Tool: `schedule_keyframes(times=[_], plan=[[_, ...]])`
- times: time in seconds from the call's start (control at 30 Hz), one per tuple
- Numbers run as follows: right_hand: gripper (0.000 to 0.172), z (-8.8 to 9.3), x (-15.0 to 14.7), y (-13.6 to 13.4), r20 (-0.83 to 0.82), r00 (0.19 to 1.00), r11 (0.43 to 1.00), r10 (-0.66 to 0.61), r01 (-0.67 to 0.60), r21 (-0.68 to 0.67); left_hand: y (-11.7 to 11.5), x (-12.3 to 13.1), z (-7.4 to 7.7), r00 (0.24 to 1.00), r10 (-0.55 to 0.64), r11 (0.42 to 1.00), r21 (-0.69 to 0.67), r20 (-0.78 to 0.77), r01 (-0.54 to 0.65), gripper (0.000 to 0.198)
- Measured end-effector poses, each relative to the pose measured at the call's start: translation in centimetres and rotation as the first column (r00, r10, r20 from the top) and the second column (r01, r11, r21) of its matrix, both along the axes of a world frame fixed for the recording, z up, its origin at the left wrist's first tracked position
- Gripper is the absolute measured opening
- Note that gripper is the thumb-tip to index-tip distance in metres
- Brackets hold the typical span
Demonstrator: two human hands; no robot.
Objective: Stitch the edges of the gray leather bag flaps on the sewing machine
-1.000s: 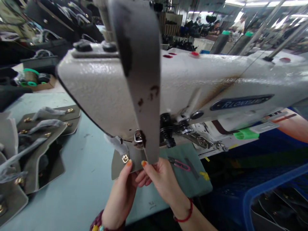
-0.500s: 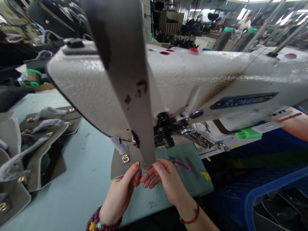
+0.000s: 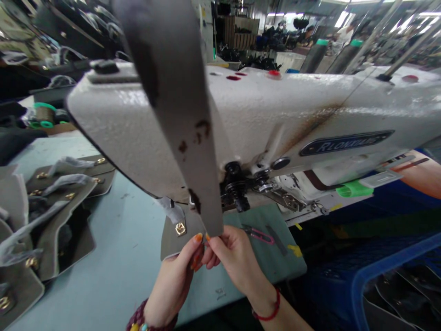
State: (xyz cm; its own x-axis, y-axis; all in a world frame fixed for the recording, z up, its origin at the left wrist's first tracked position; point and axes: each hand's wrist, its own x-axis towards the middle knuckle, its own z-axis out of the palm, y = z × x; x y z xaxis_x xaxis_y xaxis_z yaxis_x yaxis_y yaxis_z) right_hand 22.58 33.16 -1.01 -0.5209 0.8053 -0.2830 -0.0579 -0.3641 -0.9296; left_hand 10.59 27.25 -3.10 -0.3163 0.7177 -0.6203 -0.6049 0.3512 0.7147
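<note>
A long grey leather strip (image 3: 179, 105) with dark stains stands upright in front of the white sewing machine (image 3: 275, 119). My left hand (image 3: 175, 280) and my right hand (image 3: 234, 259) pinch its lower end together, just below the machine head. Under the machine lies a grey leather panel (image 3: 172, 234) with a small gold buckle (image 3: 180, 228); my left hand touches its edge. Both wrists wear bracelets.
Several grey leather panels (image 3: 51, 216) with gold fittings are piled at the left on the light blue table (image 3: 120, 257). Pink thread snips (image 3: 258, 234) rest on a green mat. A blue crate (image 3: 379, 285) sits at the right. Thread spools (image 3: 43, 115) stand far left.
The strip's top swung left over the second, then held. My fingertips closed up on its lower end, and the view shifted slightly.
</note>
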Motion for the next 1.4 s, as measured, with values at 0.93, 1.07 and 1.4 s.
schedule_keyframes(times=[0.93,1.07,1.4], plan=[[0.047,-0.5,-2.1,2.7,0.12,0.992,0.996,-0.043,0.032,0.088,3.8,-2.3,0.9,0.982,-0.189,0.957,0.224,-0.004,0.185,0.041],[0.045,-1.1,-1.8,2.2,0.098,0.993,0.996,-0.06,0.054,0.064,4.2,-2.8,0.2,0.995,-0.092,0.981,0.169,-0.028,0.095,0.031],[0.047,-1.2,-0.4,0.5,0.035,0.998,0.998,-0.049,0.05,-0.033,4.9,-2.5,0.0,0.997,-0.012,0.977,0.21,-0.081,0.029,0.042]])
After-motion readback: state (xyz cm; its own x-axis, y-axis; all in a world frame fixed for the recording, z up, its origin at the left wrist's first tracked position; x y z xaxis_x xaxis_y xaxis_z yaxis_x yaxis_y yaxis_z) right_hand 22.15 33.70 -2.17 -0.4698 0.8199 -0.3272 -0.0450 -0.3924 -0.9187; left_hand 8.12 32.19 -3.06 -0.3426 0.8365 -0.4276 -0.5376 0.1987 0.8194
